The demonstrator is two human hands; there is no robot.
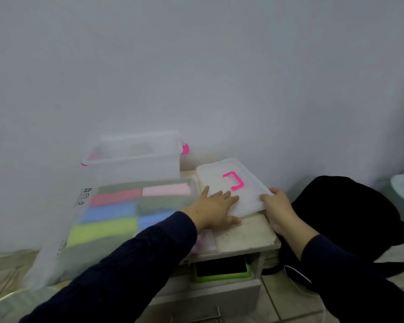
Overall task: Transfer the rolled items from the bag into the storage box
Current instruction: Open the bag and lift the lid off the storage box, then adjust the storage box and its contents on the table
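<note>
Meanwhile, both hands are on the lid [231, 187] of the storage box, which lies flat on a small cabinet [245, 236] against the wall. The left hand [214, 207] rests on top of the lid with its fingers straight and spread, while the right hand [275, 203] holds the lid's near right corner, fingers curled round its edge. A pink handle [233, 180] sits on the lid just beyond the fingertips, at about one o'clock from the left hand.

The rolled items [131, 206], in pink, red, blue, green and grey, are packed in rows inside a clear bag [63, 229] at nine o'clock from the left hand, their long axes running left to right. The open storage box [133, 157], clear with pink clips, stands behind the bag at about eleven o'clock.

Judging from this layout, no rolls have been moved yet; none can be made out in the box, though its blurred walls leave that uncertain. The left hand is the nearer one to the bag, just beside its right edge, so it seems best placed to reach the rolls. A dark garment [345, 213] lies at three o'clock.
</note>
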